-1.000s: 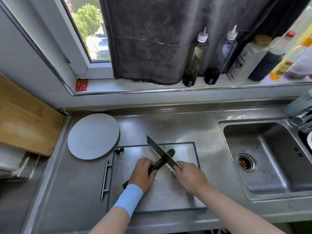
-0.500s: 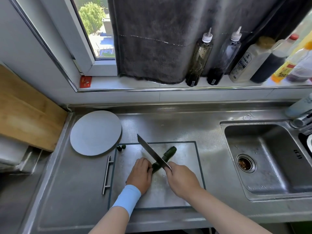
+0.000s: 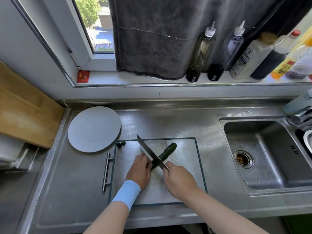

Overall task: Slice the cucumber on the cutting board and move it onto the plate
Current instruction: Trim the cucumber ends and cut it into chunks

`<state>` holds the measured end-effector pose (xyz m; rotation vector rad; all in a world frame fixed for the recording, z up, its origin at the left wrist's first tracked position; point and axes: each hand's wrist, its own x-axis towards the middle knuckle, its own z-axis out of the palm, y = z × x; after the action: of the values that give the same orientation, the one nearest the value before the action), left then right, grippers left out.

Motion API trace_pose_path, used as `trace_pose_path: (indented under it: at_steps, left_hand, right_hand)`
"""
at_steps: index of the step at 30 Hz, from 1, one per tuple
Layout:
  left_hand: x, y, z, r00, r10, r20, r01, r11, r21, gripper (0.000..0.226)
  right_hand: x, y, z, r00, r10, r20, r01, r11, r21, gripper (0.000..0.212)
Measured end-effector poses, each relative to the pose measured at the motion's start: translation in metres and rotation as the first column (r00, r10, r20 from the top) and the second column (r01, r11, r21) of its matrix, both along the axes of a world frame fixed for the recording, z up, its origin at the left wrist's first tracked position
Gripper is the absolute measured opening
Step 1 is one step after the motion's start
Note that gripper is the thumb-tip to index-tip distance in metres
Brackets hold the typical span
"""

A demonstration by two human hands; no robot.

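A dark green cucumber [image 3: 168,150] lies slantwise on the steel cutting board [image 3: 184,174]. My left hand [image 3: 139,171] holds its near end down; that end is hidden under the fingers. My right hand [image 3: 179,180] grips the handle of a cleaver, whose blade [image 3: 149,152] stands across the cucumber right beside my left fingers. Two small green cucumber ends [image 3: 121,144] lie at the board's far left corner. The round grey plate [image 3: 94,129] sits on the counter just left of and behind the board, with nothing on it.
The sink [image 3: 263,154] lies to the right with a tap [image 3: 300,117] at its far corner. Several sauce bottles [image 3: 200,53] line the window sill under a dark hanging cloth. A wooden board [image 3: 22,112] leans at the left. The board's steel handle [image 3: 106,171] sticks out leftward.
The cleaver has shifted along the cucumber toward my left hand. Both hands sit closer together, and the view has moved slightly.
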<state>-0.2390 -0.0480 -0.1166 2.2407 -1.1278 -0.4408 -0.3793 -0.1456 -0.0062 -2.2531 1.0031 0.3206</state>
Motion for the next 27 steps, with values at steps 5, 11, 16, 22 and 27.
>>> trace_pose_path:
  at_steps: [5, 11, 16, 22, 27]
  left_hand:
    - [0.0, 0.0, 0.0, 1.0, 0.0, 0.005, 0.0, 1.0, -0.006, 0.011]
    - [0.002, 0.001, 0.0, 1.0, -0.013, 0.003, 0.013, 1.0, -0.014, 0.013]
    - [0.001, 0.002, 0.0, 1.0, -0.007, -0.002, 0.007, 1.0, -0.023, 0.012]
    - [0.004, 0.008, 0.005, 1.0, -0.013, 0.014, 0.013, 0.999, -0.043, 0.003]
    - [0.009, 0.04, 0.01, 0.999, 0.044, 0.027, -0.043, 0.999, -0.03, 0.023]
  right_hand:
    - [0.009, -0.006, -0.004, 0.999, -0.016, -0.037, 0.019, 0.996, 0.082, 0.021]
    - [0.013, -0.004, -0.018, 0.997, -0.036, -0.062, 0.042, 0.994, 0.105, 0.021]
    - [0.011, -0.002, -0.03, 0.995, -0.08, -0.053, 0.085, 0.992, 0.094, 0.025]
    - [0.011, -0.003, -0.027, 0.997, -0.054, -0.051, 0.057, 0.996, 0.063, 0.027]
    - [0.008, -0.005, -0.026, 0.998, -0.031, -0.054, 0.032, 0.999, 0.028, 0.025]
